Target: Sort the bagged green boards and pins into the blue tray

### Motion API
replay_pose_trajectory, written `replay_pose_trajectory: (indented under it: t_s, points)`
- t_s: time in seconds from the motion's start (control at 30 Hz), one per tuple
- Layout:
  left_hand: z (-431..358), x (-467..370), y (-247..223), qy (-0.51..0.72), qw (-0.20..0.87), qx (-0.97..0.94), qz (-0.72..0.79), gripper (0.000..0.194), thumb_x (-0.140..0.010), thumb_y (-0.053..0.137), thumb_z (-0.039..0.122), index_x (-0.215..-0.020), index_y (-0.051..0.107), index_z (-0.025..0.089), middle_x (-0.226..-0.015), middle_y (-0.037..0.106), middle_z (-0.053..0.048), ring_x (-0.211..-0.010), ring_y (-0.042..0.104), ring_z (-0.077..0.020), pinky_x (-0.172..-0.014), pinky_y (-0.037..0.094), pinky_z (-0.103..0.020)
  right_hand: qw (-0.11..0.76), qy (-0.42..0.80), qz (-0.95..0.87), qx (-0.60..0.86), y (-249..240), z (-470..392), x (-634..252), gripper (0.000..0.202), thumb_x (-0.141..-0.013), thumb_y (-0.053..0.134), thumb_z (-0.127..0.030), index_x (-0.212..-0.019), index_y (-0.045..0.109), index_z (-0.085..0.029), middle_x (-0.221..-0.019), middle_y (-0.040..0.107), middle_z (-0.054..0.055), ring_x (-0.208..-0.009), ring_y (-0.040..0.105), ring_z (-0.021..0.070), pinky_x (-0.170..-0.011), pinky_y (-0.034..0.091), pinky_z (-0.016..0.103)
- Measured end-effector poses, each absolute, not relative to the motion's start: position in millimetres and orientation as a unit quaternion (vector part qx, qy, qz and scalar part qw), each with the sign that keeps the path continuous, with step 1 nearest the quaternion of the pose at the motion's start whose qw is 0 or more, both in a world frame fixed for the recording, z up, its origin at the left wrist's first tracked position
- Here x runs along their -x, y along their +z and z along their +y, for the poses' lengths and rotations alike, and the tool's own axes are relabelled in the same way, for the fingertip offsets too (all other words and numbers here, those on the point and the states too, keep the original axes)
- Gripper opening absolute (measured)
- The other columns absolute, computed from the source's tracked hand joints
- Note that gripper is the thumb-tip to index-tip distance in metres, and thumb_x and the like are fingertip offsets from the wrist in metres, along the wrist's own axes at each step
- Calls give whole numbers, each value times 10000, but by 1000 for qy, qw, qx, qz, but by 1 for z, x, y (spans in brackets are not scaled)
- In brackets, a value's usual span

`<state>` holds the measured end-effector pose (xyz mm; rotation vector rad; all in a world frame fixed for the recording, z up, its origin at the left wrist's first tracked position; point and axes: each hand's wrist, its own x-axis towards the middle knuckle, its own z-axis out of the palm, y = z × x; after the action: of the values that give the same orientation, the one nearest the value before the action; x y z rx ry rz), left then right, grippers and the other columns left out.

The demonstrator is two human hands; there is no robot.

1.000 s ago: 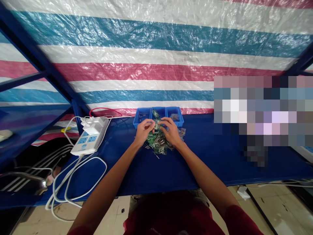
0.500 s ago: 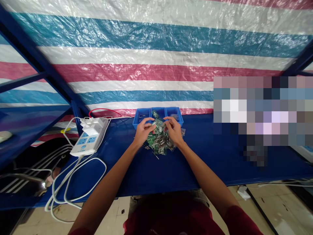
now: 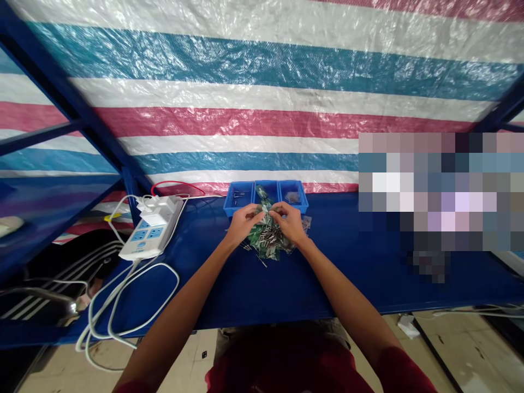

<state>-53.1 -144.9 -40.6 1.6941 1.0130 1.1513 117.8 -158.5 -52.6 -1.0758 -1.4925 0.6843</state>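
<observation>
A pile of small green packets and metal pins (image 3: pixel 268 238) lies on the blue table (image 3: pixel 262 295). Over its back edge my left hand (image 3: pixel 244 221) and my right hand (image 3: pixel 287 219) are close together, fingertips pinched on something small that I cannot make out. Behind them stand three joined blue bins: the left bin (image 3: pixel 232 206) holds a few thin metal pieces, the middle bin (image 3: pixel 273 187) has green packets at its front, and the right bin (image 3: pixel 303 206) holds a small clear packet.
A white power strip (image 3: pixel 141 243) with plugs and looped white cables (image 3: pixel 176 284) lies at the left. Blue frame posts (image 3: pixel 133 188) and a striped sheet (image 3: pixel 245 120) stand behind. A pixelated area covers the right side.
Both hands have drawn together and back slightly from the bins, and their fingers have closed into pinches. The right bin is now less covered.
</observation>
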Motion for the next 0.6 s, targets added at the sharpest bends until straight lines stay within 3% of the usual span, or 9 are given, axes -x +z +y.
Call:
replay_pose_trajectory:
  t_s: [0.1,0.2,0.33,0.47,0.6]
  points:
    - [-144,51,-42,469,428,-661,400,332,-744,710,431,-926,635,164,-610,581,23,-525,565,-138,-552,471,-259,571,313,-609,454,-50,-160,-118,206,-825,602,-390,-903,613,-200,-563,580,-35,-488,527,135,-537,431,267]
    - [-128,46,-37,514,375,-639,432,315,-785,673,399,-997,610,175,-568,533,44,-497,543,-138,-545,445,-255,610,302,-561,471,-48,-160,-120,259,-890,509,-433,-927,607,-196,-599,602,-23,-474,516,118,-515,429,253]
    - [-88,38,-22,497,241,-672,493,305,-817,654,312,-1089,607,183,-688,588,-2,-683,609,-189,-724,469,-305,627,286,-534,490,-47,-159,-124,289,-905,476,-447,-898,613,-194,-622,607,-14,-481,512,112,-507,427,244]
    - [-68,35,-12,448,110,-715,525,244,-777,684,245,-1010,666,177,-926,616,-92,-906,601,-264,-878,434,-381,607,256,-548,516,-48,-156,-127,241,-891,487,-383,-875,640,-197,-619,617,-4,-522,542,142,-559,450,277]
    - [-84,41,-15,420,126,-749,497,132,-813,600,209,-907,687,178,-822,641,-68,-788,600,-235,-827,448,-363,525,183,-614,560,-50,-153,-132,133,-814,544,-247,-782,667,-207,-692,650,21,-612,567,171,-649,460,313]
